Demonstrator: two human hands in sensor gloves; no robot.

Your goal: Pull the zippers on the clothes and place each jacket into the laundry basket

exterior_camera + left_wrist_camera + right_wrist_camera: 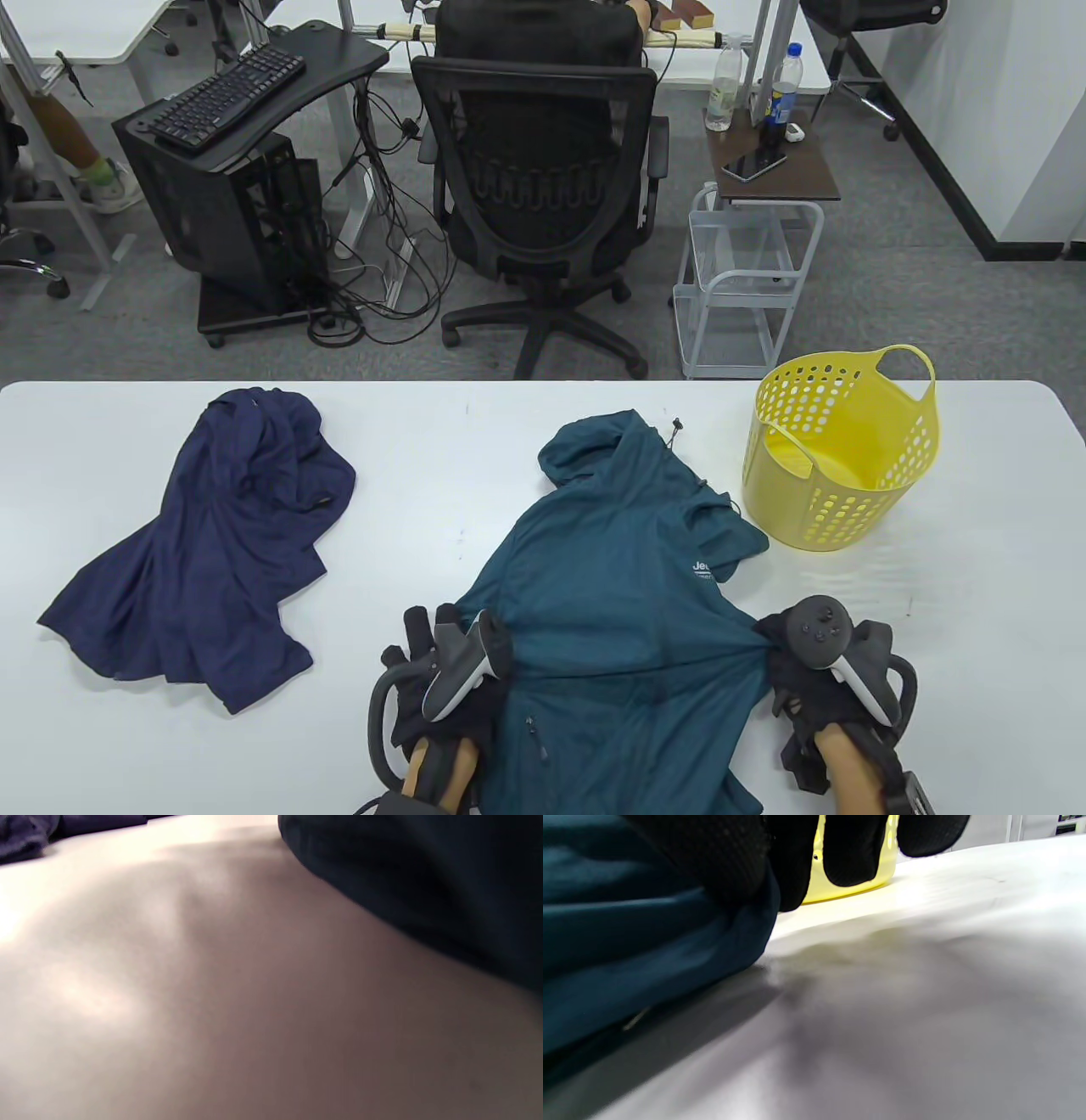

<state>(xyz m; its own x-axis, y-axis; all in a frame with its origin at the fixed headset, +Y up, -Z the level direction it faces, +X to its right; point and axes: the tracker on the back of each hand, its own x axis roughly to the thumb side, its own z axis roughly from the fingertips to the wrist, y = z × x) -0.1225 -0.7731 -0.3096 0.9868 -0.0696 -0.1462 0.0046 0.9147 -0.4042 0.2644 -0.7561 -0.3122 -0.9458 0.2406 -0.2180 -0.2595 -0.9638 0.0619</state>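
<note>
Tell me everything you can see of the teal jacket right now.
The teal jacket is thin, slightly sheer fabric with a hood, drawcords and a small white chest logo. It lies spread on the white table, hood toward the far edge, hem at the near edge. The left hand touches its left side; the right hand pinches its bunched right edge, pulling creases across the fabric. A short pocket zipper shows near the hem. The yellow perforated plastic basket stands just beyond, apart.
</note>
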